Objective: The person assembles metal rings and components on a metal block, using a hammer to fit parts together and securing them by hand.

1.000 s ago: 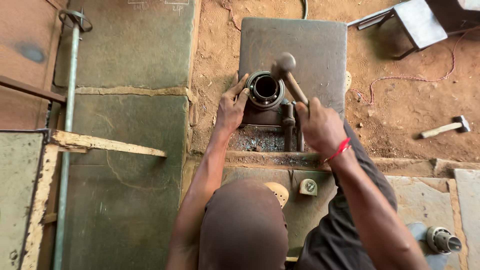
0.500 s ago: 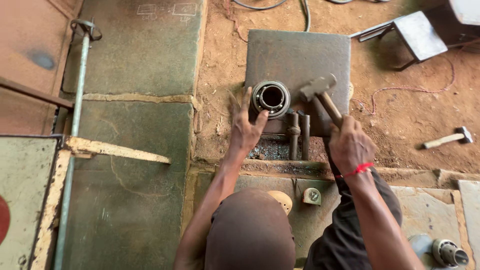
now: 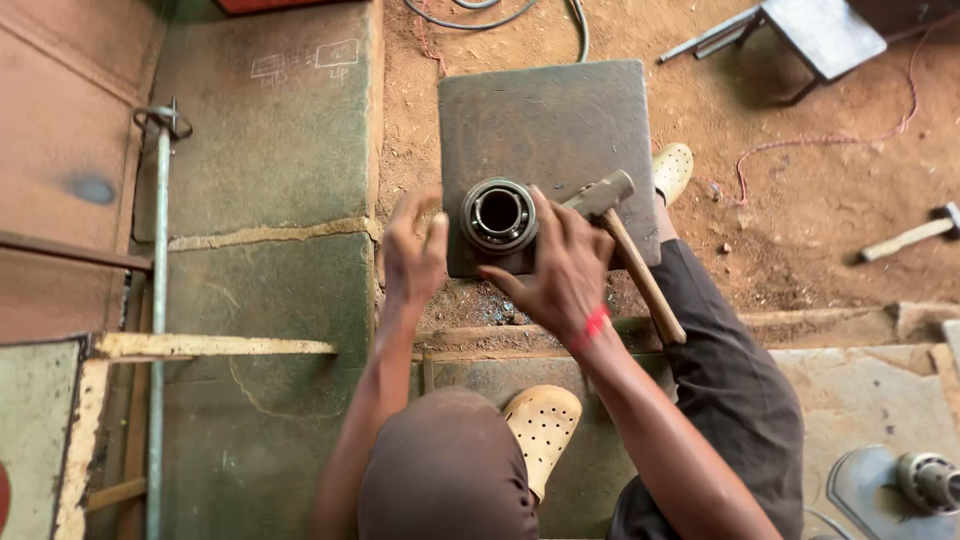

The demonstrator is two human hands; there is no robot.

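The round steel bearing ring (image 3: 498,214) sat at the near edge of the square grey metal plate (image 3: 545,120). The right hand (image 3: 560,270) touched it, fingers spread; the left hand (image 3: 413,250) hovered beside, half-curled, empty. A wooden-handled hammer (image 3: 625,240) lay right.

Both hands forward, left hand (image 3: 413,250) half-curled, right hand (image 3: 560,268) fingers spread

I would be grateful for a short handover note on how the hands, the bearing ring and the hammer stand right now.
Left hand: open, raised just left of the bearing ring, not gripping it.
Right hand: fingers reach to the ring's right side; whether it grips the hammer cannot be told.
Ring sits near the front edge of the steel plate; hammer head lies on the plate beside it.
Done: ring set flat on the plate.
Left: cannot be judged from this view.
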